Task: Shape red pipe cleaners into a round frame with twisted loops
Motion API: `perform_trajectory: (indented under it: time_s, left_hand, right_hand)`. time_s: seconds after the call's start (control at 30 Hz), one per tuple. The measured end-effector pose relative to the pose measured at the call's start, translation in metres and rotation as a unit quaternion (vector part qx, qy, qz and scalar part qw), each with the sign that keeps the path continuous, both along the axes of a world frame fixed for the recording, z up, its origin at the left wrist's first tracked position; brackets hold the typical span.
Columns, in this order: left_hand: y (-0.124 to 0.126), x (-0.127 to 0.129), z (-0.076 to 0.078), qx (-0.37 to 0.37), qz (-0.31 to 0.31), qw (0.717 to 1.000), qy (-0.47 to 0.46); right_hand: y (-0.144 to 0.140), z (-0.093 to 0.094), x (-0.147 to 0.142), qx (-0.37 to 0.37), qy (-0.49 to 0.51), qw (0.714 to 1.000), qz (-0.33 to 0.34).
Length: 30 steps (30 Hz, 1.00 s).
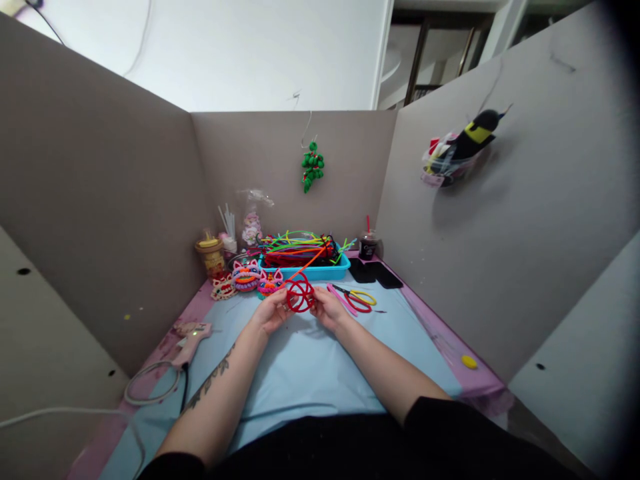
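Note:
Between my two hands is a round shape of looped red pipe cleaner (301, 294), held up above the blue table cover. My left hand (273, 311) grips its left edge, and my right hand (327, 308) pinches the right edge. Close behind my left hand sit several fluffy pipe-cleaner animal faces, one of them a purple and orange face (246, 275). Right of my right hand lie scissors (356, 297) with red and yellow handles and a pink strip (342, 299).
A blue tray (305, 273) of colourful pipe cleaners stands at the back, beside dark phones (384, 275) and a drink cup (368, 247). A pink glue gun (193, 342) with its cable lies at the left. Grey panels (350, 160) enclose the table on three sides.

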<state>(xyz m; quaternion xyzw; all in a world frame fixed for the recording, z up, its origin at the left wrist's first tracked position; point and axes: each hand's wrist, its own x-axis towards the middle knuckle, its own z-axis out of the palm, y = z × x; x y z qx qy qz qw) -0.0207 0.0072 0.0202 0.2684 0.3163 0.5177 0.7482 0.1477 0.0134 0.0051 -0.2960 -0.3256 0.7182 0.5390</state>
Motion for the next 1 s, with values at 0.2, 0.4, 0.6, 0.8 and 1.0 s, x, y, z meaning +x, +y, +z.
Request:
perform_trajectory:
  time_s: [0.2, 0.4, 0.6, 0.8, 1.0]
  left_hand:
    - [-0.005, 0.0006, 0.0048, 0.014, -0.023, 1.0, -0.013]
    - [-0.0046, -0.0016, 0.0044, 0.041, -0.051, 0.997, -0.03]
    - [-0.0006, -0.001, 0.0029, 0.051, -0.026, 0.998, -0.03]
    - [-0.0002, 0.0013, 0.0048, 0.084, 0.007, 0.996, -0.011]
    - [-0.0003, 0.0024, 0.0045, 0.074, 0.034, 0.997, 0.008]
  right_hand:
    - [0.0016, -0.0002, 0.0002, 0.003, -0.001, 1.0, -0.008]
    - [-0.0003, 0.0019, 0.0006, 0.003, -0.002, 1.0, -0.008]
    - [-0.0007, 0.0028, 0.0018, 0.019, 0.002, 1.0, -0.008]
    - [0.0015, 0.0011, 0.0029, 0.025, 0.003, 1.0, -0.004]
    - [0.0028, -0.0014, 0.004, 0.032, 0.003, 0.999, -0.001]
